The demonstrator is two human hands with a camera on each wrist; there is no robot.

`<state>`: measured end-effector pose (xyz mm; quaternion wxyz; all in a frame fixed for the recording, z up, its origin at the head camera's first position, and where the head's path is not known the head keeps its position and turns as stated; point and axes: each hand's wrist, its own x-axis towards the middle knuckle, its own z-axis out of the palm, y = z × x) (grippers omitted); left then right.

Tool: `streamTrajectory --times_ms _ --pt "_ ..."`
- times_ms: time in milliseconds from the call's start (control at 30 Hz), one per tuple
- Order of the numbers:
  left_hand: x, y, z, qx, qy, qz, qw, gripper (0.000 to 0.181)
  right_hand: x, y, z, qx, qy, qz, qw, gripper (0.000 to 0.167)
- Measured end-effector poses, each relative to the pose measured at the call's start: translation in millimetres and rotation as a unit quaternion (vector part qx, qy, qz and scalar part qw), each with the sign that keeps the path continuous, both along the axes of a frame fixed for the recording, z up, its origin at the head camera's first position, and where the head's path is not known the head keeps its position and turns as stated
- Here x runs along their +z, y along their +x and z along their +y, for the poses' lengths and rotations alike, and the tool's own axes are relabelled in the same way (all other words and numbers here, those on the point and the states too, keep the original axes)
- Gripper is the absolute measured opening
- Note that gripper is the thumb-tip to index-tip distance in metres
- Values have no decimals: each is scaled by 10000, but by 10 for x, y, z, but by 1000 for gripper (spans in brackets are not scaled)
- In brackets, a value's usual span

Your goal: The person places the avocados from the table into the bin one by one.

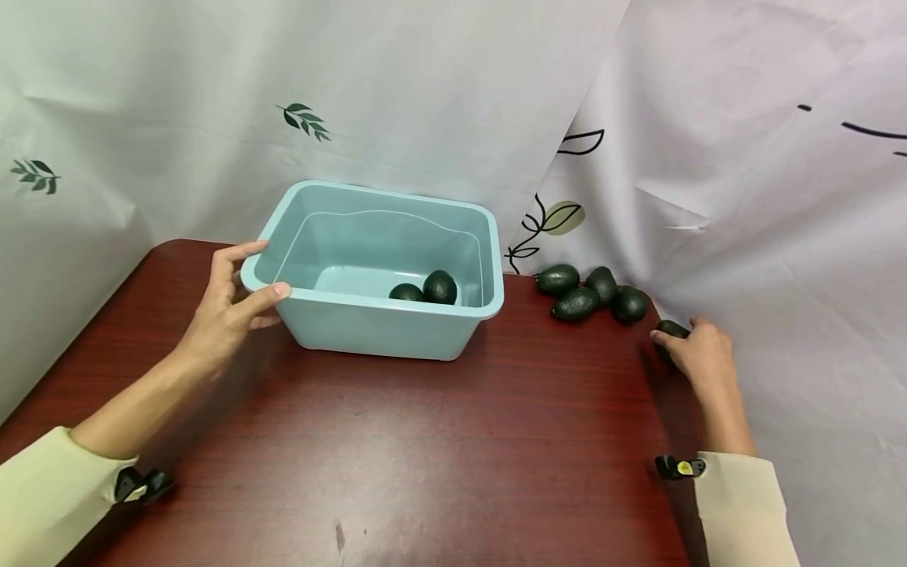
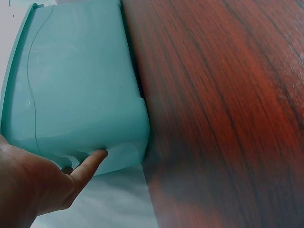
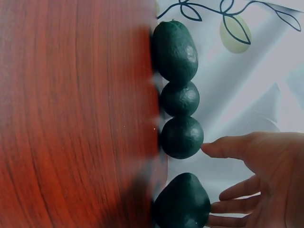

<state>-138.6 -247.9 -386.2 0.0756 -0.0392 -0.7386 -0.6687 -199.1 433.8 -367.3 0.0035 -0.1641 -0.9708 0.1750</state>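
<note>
A light blue plastic bin [image 1: 383,327] stands toward the back of the table, with two avocados [image 1: 440,287] visible inside. At its left front corner my left hand [image 1: 230,303] grips the rim, the thumb on the front edge and the other fingers along the side. From the left wrist view, the fingers press the bin's outer wall [image 2: 80,80]. Far right, my right hand [image 1: 705,354] reaches around a dark green avocado [image 1: 671,329] by the table edge. Seen from the right wrist, fingers touch this avocado [image 3: 183,204], while the thumb stays apart from it.
Several more avocados [image 1: 575,304] lie clustered at the back right of the table, between the bin and my right hand. A white patterned cloth [image 1: 425,94] hangs behind and beside the dark red wooden table [image 1: 453,449].
</note>
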Motion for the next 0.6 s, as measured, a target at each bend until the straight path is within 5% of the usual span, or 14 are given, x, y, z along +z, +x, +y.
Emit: streamTrajectory --times_ms 600 --pt "3 6 -3 -39 46 -41 10000 68 -59 41 3 260 483 198 9983 54"
